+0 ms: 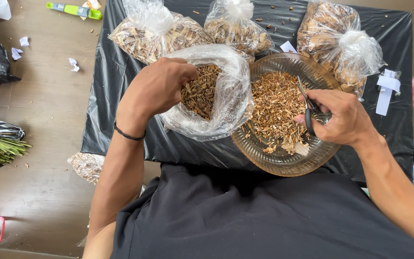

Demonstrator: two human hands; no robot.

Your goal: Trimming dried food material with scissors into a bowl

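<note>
Beyond open bag point(226, 96), three tied bags point(154, 33)

We see an open clear plastic bag point(221, 103) of brown dried chips, slumped with its mouth turned up, touching the left rim of the glass bowl point(283, 163). That round, ribbed bowl holds a heap of the same chips, and dark-handled scissors point(308, 108) hang over its right side, blades closed.

Single head-worn view, looking steeply down from above, close over lap and black-covered table point(120, 72)
</note>
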